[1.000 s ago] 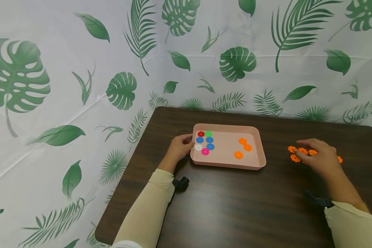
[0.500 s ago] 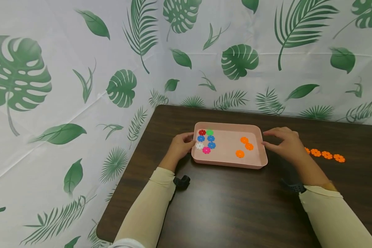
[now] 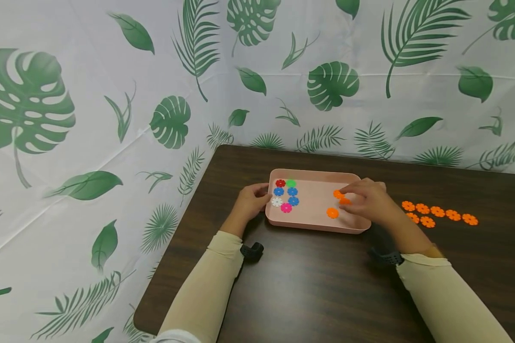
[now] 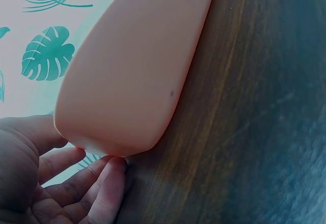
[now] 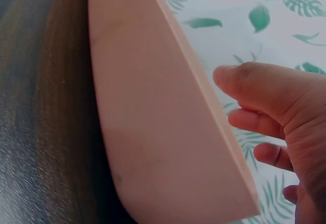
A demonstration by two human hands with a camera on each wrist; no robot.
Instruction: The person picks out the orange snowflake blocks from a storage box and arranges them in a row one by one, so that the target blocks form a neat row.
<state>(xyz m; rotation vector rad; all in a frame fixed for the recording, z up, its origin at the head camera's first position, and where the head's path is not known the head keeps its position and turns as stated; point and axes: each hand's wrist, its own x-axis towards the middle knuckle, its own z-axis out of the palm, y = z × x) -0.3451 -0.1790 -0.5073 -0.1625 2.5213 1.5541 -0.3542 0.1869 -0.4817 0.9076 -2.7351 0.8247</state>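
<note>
The pink tray (image 3: 309,222) lies on the dark table, and my left hand (image 3: 249,205) holds its left end. In the left wrist view the thumb lies at the rim of the tray (image 4: 132,66), with fingers below along the end wall. My right hand (image 3: 366,200) hangs over the tray's right end. Its thumb and index finger are apart, reaching toward orange flower-shaped discs (image 3: 332,213) inside; one disc is partly covered. In the right wrist view nothing shows between the fingers of the right hand (image 5: 275,112).
Red (image 3: 280,183), green, blue, white (image 3: 276,202) and pink flower discs lie at the tray's left end. Several orange discs (image 3: 437,211) form two rows on the table (image 3: 309,276) to the right. A leaf-patterned cloth (image 3: 283,85) hangs behind the table.
My right hand has moved left, from the orange discs on the table, past the tray's right rim, to over the discs inside. The left hand stays on the tray.
</note>
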